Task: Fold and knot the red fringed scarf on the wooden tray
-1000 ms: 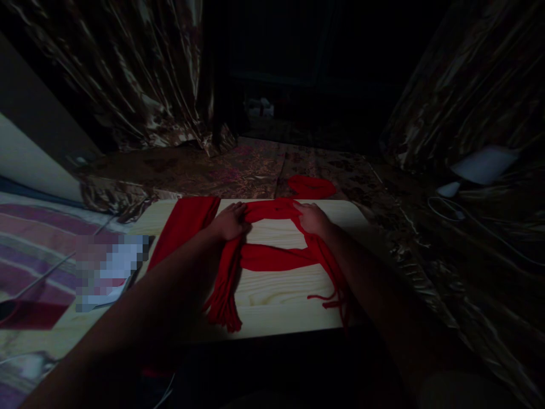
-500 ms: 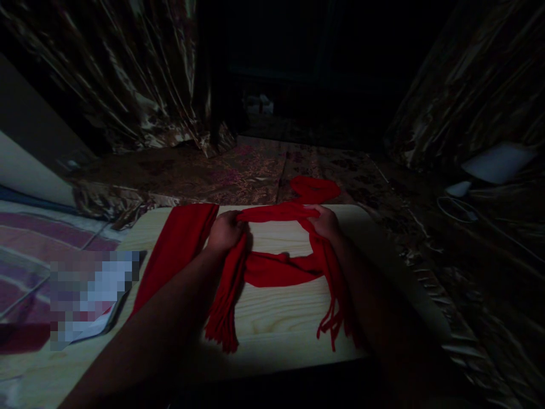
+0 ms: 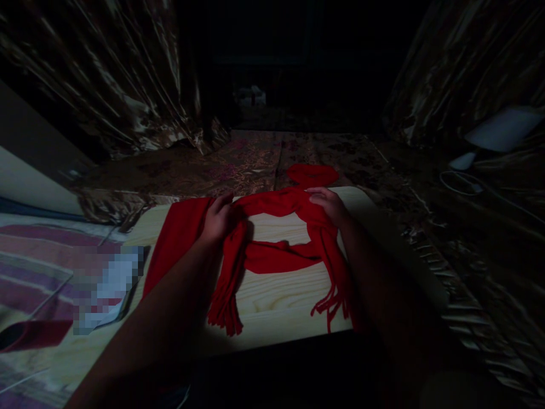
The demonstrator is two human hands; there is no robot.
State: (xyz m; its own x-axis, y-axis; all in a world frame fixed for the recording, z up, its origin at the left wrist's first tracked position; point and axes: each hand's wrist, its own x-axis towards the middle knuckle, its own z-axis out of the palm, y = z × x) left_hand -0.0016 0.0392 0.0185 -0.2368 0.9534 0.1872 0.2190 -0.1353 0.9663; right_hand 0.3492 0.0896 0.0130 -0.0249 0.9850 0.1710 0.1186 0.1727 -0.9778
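A red fringed scarf (image 3: 272,203) lies in a rough ring on the pale wooden table (image 3: 272,304). Its two tasselled ends hang toward me, one on each side. At the ring's far left corner is my left hand (image 3: 218,217), fingers stretched forward over the cloth. My right hand (image 3: 331,205) rests at the far right corner, fingers extended and thumb slightly apart. Both hands look loose on the scarf, though the dim light hides the fingertips. Left of the ring, partly under my left forearm, lies a folded red cloth (image 3: 172,241).
Beyond the table's far edge is another red piece of cloth (image 3: 313,173) on a patterned cover (image 3: 251,156). A blurred flat item (image 3: 113,287) lies at the table's left edge. A white lamp (image 3: 502,129) with a cord stands at right. Curtains (image 3: 145,74) hang behind.
My hands have loosened from gripping the scarf's far corners and moved slightly apart. The scarf's far strip now looks wider and slacker. The camera view has shifted a little.
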